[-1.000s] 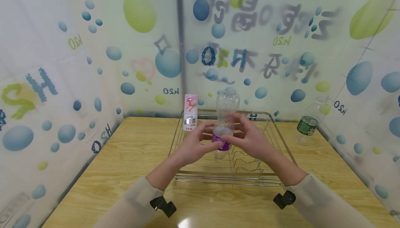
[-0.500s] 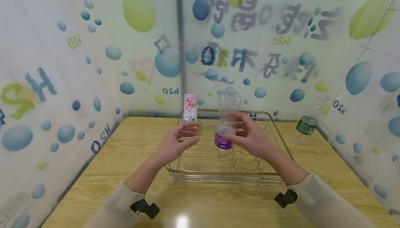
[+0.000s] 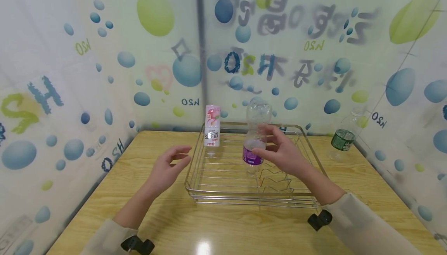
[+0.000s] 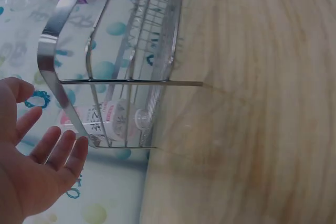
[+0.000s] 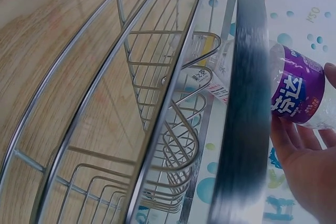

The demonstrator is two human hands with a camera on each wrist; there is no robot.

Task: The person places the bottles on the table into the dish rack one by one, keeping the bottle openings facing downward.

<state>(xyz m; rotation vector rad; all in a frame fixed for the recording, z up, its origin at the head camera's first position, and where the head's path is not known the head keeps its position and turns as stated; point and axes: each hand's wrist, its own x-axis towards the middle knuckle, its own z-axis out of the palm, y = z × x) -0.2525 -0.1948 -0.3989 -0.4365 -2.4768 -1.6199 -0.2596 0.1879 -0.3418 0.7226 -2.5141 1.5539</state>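
Observation:
A clear plastic bottle (image 3: pixel 254 152) with a purple label stands upside down, its neck pointing into the wire dish rack (image 3: pixel 223 195). My right hand (image 3: pixel 287 153) holds it from the right side, thumb at the label and fingers behind. The right wrist view shows that hand (image 5: pixel 307 174) around the purple-labelled bottle (image 5: pixel 299 85), above the rack's rim. To the left of the rack, my left hand (image 3: pixel 167 171) is held with fingers loosely bent and nothing in them. A pink-and-white bottle (image 3: pixel 212 127) sits neck down at the rack's left side.
A clear bottle with a green label (image 3: pixel 343 140) stands on the wooden table (image 3: pixel 146 146) to the right of the rack. Zigzag wire dividers (image 3: pixel 277 179) fill the rack's right half. A patterned curtain (image 3: pixel 167 103) closes off the back and sides.
My left hand has let go of the purple-labelled bottle and moved left and down, past the rack's edge. The right hand and that bottle have shifted slightly to the right.

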